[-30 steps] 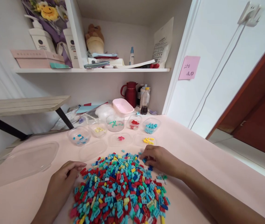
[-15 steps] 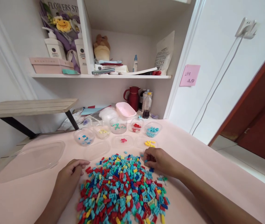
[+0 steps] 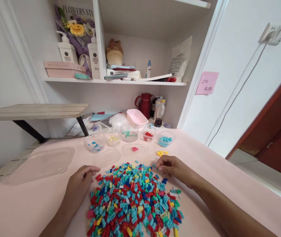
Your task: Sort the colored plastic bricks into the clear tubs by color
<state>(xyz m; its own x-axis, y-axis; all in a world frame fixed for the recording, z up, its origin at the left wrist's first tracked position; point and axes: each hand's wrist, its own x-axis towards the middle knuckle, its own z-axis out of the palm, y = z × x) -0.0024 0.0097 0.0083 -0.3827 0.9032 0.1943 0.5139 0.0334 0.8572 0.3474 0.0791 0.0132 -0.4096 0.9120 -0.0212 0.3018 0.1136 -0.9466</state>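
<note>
A wide heap of small toy building bricks [image 3: 135,200] in red, teal, blue, green and yellow covers the near middle of the table. Beside the heap's upper left edge rests my left hand [image 3: 82,181], fingers loosely bent, the index finger reaching toward the bricks and nothing visible in its grasp. My right hand [image 3: 175,169] is at the upper right edge, thumb and index fingertip pinched together low over the table. Whatever lies between those fingertips is too small and hidden to name. A few loose dark blue bricks [image 3: 164,181] lie just below it.
Clear tubs behind the heap hold sorted bricks: blue [image 3: 94,146], cream [image 3: 113,140], green [image 3: 129,134], red [image 3: 148,135] and teal [image 3: 165,141]. Flat lids carry pink bricks [image 3: 134,149] and yellow bricks [image 3: 162,153]. A large clear lid [image 3: 41,164] lies left; a pink basin [image 3: 137,118] stands behind.
The view has shifted slightly, so everything sits a little further right. My right hand's fingers have drawn closer together at the heap's edge; my left hand stays in place.
</note>
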